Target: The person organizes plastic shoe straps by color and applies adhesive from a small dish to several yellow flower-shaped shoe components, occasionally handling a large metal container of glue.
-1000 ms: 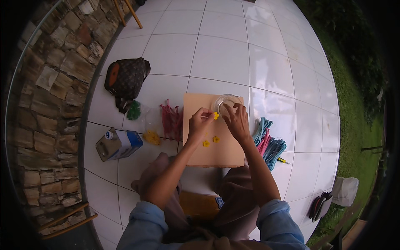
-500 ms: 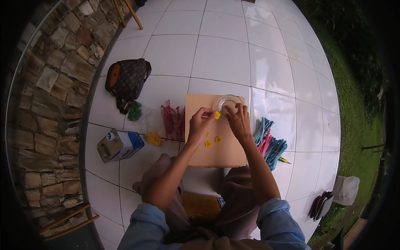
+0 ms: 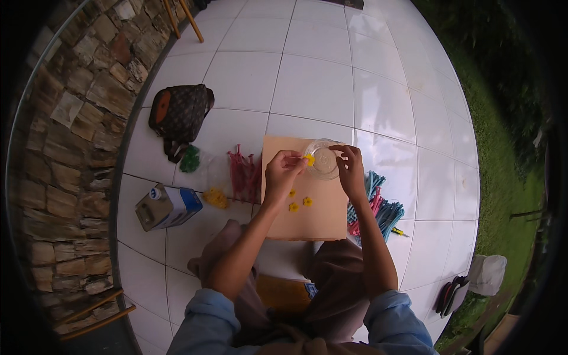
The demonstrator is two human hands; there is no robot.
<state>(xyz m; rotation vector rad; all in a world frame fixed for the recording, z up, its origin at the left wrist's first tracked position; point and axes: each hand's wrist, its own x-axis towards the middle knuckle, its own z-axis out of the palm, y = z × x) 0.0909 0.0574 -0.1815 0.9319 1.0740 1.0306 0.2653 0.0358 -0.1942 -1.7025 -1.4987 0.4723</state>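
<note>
My left hand [image 3: 281,174] is closed, pinching a small yellow plastic flower [image 3: 309,160] between thumb and fingertips. It hovers over the left rim of a round clear dish [image 3: 324,176]. At the dish's right side my right hand [image 3: 351,171] has its fingers bent and drawn together over the rim. Whatever its fingertips may hold is too small to make out. The dish rests on the far part of a tan board [image 3: 313,226]. Several loose yellow flowers [image 3: 307,202] lie on the board nearer to me.
Left of the board are pink stems [image 3: 241,174], a bag of yellow pieces [image 3: 215,198], green pieces [image 3: 190,158], a metal can [image 3: 168,207] and a brown backpack [image 3: 180,115]. Blue-green stem bundles [image 3: 387,218] and a yellow-handled tool [image 3: 400,232] lie right. A stone wall [image 3: 71,177] borders the left.
My right hand has pulled back from inside the dish to its right rim, its fingers drawn together. My left hand keeps the yellow flower, nearly in place.
</note>
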